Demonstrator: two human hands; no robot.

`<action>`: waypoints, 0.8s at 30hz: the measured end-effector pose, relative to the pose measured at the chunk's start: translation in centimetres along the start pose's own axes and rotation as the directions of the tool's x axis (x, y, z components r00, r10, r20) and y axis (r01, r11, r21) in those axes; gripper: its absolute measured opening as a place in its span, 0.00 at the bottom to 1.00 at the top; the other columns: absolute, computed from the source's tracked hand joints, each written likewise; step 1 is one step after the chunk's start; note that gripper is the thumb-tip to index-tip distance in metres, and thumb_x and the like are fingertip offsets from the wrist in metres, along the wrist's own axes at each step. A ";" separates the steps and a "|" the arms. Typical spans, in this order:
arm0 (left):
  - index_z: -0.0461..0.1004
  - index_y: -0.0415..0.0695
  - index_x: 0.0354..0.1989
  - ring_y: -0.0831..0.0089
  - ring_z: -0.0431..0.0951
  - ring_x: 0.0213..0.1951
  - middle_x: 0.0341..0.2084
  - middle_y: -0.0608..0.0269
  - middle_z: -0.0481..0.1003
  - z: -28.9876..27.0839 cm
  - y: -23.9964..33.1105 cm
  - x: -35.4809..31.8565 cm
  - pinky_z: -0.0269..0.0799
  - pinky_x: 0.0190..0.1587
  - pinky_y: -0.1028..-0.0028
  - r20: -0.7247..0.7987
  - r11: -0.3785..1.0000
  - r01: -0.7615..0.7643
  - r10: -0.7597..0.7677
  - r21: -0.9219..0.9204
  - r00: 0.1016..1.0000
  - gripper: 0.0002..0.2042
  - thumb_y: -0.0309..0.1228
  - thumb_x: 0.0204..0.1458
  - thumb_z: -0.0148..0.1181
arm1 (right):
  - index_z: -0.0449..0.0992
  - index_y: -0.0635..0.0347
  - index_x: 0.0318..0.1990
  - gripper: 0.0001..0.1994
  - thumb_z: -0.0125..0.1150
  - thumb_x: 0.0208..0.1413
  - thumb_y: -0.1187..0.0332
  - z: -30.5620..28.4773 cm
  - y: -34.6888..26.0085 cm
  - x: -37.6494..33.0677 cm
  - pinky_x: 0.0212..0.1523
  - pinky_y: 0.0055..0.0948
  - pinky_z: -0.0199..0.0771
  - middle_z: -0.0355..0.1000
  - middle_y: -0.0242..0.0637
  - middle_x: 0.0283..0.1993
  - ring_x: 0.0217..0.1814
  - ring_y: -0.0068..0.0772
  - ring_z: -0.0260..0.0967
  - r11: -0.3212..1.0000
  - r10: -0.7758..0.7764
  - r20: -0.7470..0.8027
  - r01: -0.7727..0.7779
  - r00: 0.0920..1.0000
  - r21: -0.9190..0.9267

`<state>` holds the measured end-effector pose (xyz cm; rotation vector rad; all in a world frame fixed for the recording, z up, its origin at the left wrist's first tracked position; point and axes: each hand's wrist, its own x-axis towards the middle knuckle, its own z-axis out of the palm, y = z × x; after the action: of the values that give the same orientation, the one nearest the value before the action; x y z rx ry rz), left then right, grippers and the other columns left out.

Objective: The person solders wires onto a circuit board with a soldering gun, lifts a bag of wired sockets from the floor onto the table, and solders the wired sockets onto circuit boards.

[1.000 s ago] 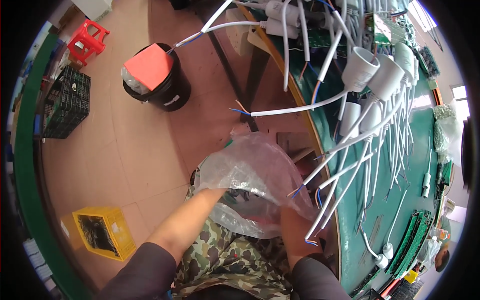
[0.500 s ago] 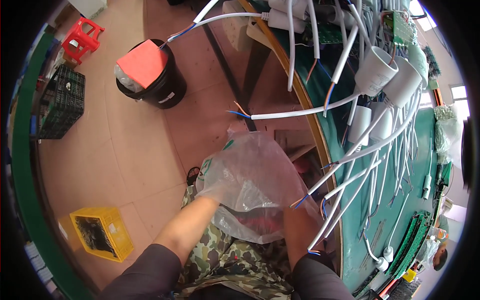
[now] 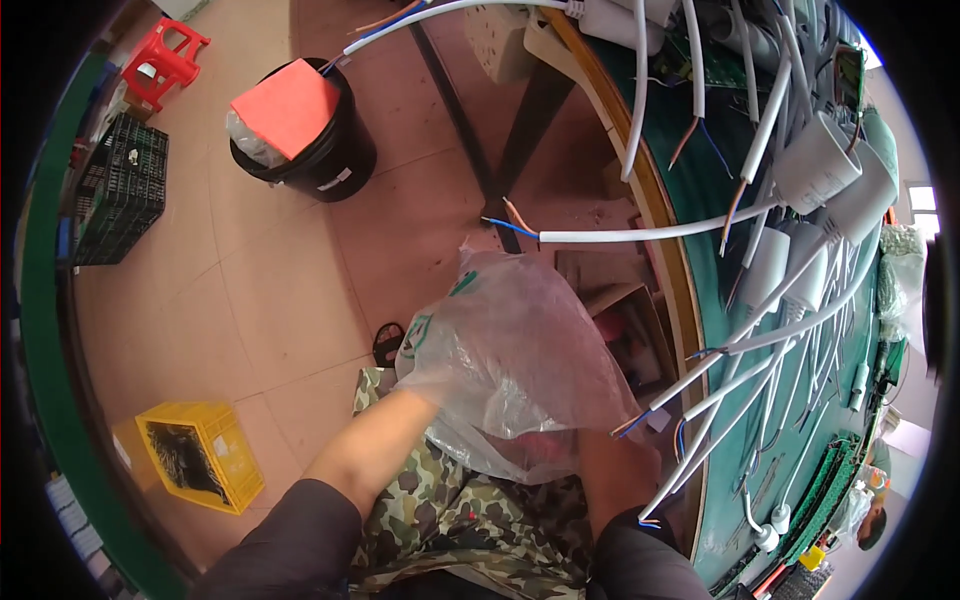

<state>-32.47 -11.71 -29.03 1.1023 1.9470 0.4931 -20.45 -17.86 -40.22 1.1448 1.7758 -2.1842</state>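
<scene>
A translucent plastic bag with green print hangs over my lap, its mouth toward me. Both my forearms reach into it. My left hand is inside the bag's left side, its fingers blurred out by the plastic. On the other side my right forearm enters beneath the film, and that hand is hidden. What either hand holds, if anything, does not show. Something reddish shows faintly through the bag near its opening. White cables with stripped blue and brown wire ends stick out over the table edge close to the bag.
The green table on my right carries white cylindrical housings on cables and green circuit boards. A black bucket with a red-orange piece on top, a yellow crate, a black crate and a red stool stand leftward. Another person is far right.
The view has shifted slightly, so the table and cables appear farther right. My forearms stay inside the bag, which has changed shape a little.
</scene>
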 end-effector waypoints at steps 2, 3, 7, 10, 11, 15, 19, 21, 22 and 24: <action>0.75 0.43 0.53 0.59 0.77 0.54 0.50 0.55 0.77 1.3 -1.3 -0.2 0.74 0.56 0.62 0.005 0.973 0.120 -0.122 -0.198 0.993 0.21 0.35 0.49 0.65 | 0.81 0.59 0.51 0.28 0.75 0.49 0.49 0.8 0.1 -0.3 0.55 0.33 0.71 0.78 0.34 0.51 0.54 0.26 0.72 1.000 0.014 0.037 -0.015 0.999 0.026; 0.75 0.43 0.53 0.59 0.77 0.54 0.50 0.56 0.77 1.9 -2.0 -0.2 0.74 0.56 0.62 0.012 0.940 0.173 -0.178 -0.293 0.984 0.21 0.34 0.49 0.65 | 0.81 0.59 0.51 0.28 0.75 0.48 0.49 1.1 -0.2 -0.3 0.55 0.33 0.71 0.78 0.34 0.51 0.54 0.26 0.72 0.999 0.016 0.055 -0.018 0.998 0.037; 0.73 0.44 0.56 0.59 0.77 0.54 0.50 0.56 0.77 5.3 -2.8 0.4 0.74 0.56 0.61 0.097 0.702 0.332 -0.352 -0.630 0.931 0.23 0.32 0.50 0.65 | 0.81 0.59 0.51 0.28 0.75 0.48 0.49 1.0 -2.2 -0.8 0.55 0.33 0.71 0.78 0.34 0.51 0.54 0.25 0.72 0.997 0.016 0.103 -0.023 0.995 0.073; 0.71 0.44 0.58 0.59 0.77 0.54 0.50 0.56 0.77 10.0 -1.3 1.8 0.74 0.57 0.61 0.233 0.447 0.380 -0.351 -0.809 0.907 0.24 0.30 0.50 0.65 | 0.81 0.58 0.51 0.27 0.75 0.48 0.49 -3.4 -3.7 -1.7 0.55 0.33 0.71 0.78 0.33 0.51 0.54 0.25 0.72 0.998 0.010 0.046 -0.013 0.999 0.068; 0.71 0.44 0.59 0.59 0.77 0.54 0.50 0.57 0.77 11.3 -5.8 -2.2 0.74 0.57 0.60 0.285 0.357 0.395 -0.322 -0.847 0.903 0.25 0.29 0.50 0.65 | 0.81 0.58 0.51 0.27 0.75 0.48 0.49 -5.8 -4.6 -2.3 0.55 0.33 0.71 0.78 0.33 0.51 0.54 0.25 0.72 0.998 0.002 0.011 -0.003 1.000 0.060; 0.69 0.45 0.62 0.60 0.77 0.53 0.50 0.57 0.77 12.1 -7.3 -0.7 0.74 0.57 0.60 0.477 0.010 0.485 -0.162 -0.875 0.864 0.27 0.27 0.50 0.66 | 0.81 0.58 0.51 0.27 0.76 0.48 0.50 -13.5 -8.2 -3.6 0.55 0.33 0.71 0.78 0.33 0.51 0.54 0.25 0.72 0.997 -0.066 -0.121 0.070 0.990 0.025; 0.35 0.52 0.75 0.57 0.71 0.59 0.62 0.54 0.64 8.4 1.7 -3.0 0.75 0.57 0.61 -0.102 0.354 -0.072 -0.068 -0.933 0.992 0.52 0.12 0.46 0.64 | 0.77 0.60 0.56 0.33 0.79 0.43 0.53 -18.0 -9.5 -5.9 0.58 0.33 0.71 0.77 0.36 0.55 0.56 0.28 0.72 0.998 0.016 -0.152 -0.006 0.988 0.066; 0.45 0.47 0.72 0.59 0.71 0.60 0.61 0.54 0.65 7.0 4.5 -4.3 0.72 0.59 0.63 -0.116 0.306 -0.092 -0.062 -0.948 0.991 0.47 0.14 0.45 0.67 | 0.74 0.61 0.59 0.35 0.79 0.43 0.55 -18.4 -10.3 -6.5 0.60 0.34 0.70 0.75 0.37 0.56 0.57 0.30 0.72 0.995 -0.070 -0.176 0.082 0.982 0.063; 0.55 0.41 0.68 0.62 0.70 0.61 0.61 0.54 0.67 6.9 7.3 -4.6 0.69 0.61 0.65 -0.107 0.241 -0.093 -0.044 -0.966 0.993 0.42 0.15 0.43 0.69 | 0.71 0.63 0.62 0.38 0.79 0.44 0.58 -20.3 -9.3 -7.0 0.61 0.34 0.69 0.74 0.39 0.57 0.58 0.32 0.71 0.987 -0.138 -0.219 0.152 0.966 0.052; 0.53 0.43 0.69 0.62 0.69 0.62 0.61 0.55 0.67 6.9 8.3 -5.5 0.69 0.61 0.64 -0.155 0.252 -0.152 0.008 -0.956 0.988 0.43 0.17 0.43 0.70 | 0.65 0.65 0.66 0.42 0.79 0.44 0.61 -20.7 -8.1 -6.9 0.64 0.36 0.68 0.73 0.42 0.58 0.60 0.36 0.70 0.959 -0.281 -0.260 0.259 0.924 -0.116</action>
<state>-21.03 -12.24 -24.97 0.2901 1.1742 1.6030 -9.77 0.36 -30.36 1.3074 2.2367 -2.1558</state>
